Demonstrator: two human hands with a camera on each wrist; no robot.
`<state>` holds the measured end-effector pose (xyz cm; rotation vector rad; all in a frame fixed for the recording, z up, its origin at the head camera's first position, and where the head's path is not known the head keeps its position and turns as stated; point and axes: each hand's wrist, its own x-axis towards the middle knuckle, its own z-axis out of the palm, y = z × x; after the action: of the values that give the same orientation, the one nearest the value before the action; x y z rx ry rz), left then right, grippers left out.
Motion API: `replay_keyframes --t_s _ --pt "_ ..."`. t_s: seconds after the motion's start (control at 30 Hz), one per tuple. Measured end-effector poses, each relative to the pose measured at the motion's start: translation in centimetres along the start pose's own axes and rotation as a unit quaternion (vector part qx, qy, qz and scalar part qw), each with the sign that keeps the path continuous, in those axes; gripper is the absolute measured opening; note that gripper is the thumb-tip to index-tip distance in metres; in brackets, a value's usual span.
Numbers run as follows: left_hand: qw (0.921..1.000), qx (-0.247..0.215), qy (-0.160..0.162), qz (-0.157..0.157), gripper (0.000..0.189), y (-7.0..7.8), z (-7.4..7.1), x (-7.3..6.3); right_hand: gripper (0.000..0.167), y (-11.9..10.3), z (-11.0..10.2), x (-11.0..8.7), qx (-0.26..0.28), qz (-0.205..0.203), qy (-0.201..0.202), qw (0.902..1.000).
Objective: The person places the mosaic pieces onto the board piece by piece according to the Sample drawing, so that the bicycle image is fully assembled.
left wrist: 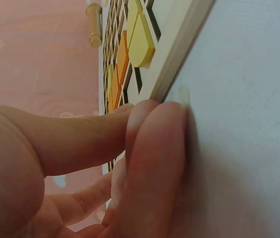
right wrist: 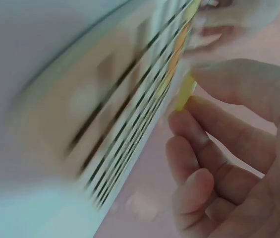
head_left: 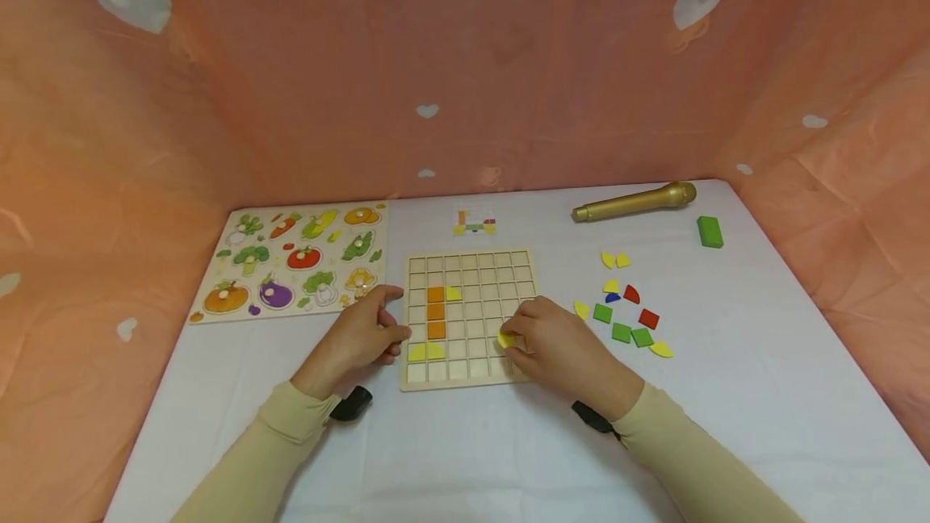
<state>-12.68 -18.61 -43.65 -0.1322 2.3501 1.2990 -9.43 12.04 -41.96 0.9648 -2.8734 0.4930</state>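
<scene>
A wooden grid board (head_left: 467,357) lies on the table with orange squares (head_left: 436,311) and yellow quarter-circle pieces (head_left: 426,352) in some cells. My left hand (head_left: 362,333) grips the board's left edge; in the left wrist view the thumb and fingertips meet at that edge. Over the board's lower right part, my right hand (head_left: 554,345) pinches a yellow quarter-circle piece (right wrist: 185,92) between thumb and index finger. The piece appears edge-on in the right wrist view, held above the cells. The hand hides some of the board's right side.
Loose green squares (head_left: 621,332), a red square (head_left: 649,319) and several curved pieces are scattered right of the board. A small pattern card (head_left: 475,219) lies behind it. A vegetable puzzle (head_left: 291,261) sits at left, a gold microphone (head_left: 634,202) and green block (head_left: 710,232) at back right.
</scene>
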Motion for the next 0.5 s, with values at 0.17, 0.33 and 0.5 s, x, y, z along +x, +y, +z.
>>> replay_keyframes --t_s 0.17,0.33,0.5 --pt "1.0 -0.005 0.002 -0.002 0.067 -0.1 0.0 0.0 0.018 -3.0 1.4 2.7 0.021 -0.043 -0.019 0.9986" --pt "1.0 -0.007 0.0 -0.001 0.066 -0.1 0.0 0.0 0.009 -5.4 3.2 4.4 0.026 -0.078 -0.031 0.9962" --pt "1.0 0.005 -0.002 0.004 0.065 -0.1 0.0 0.1 0.005 -6.7 4.6 5.4 0.01 -0.095 -0.036 0.9948"
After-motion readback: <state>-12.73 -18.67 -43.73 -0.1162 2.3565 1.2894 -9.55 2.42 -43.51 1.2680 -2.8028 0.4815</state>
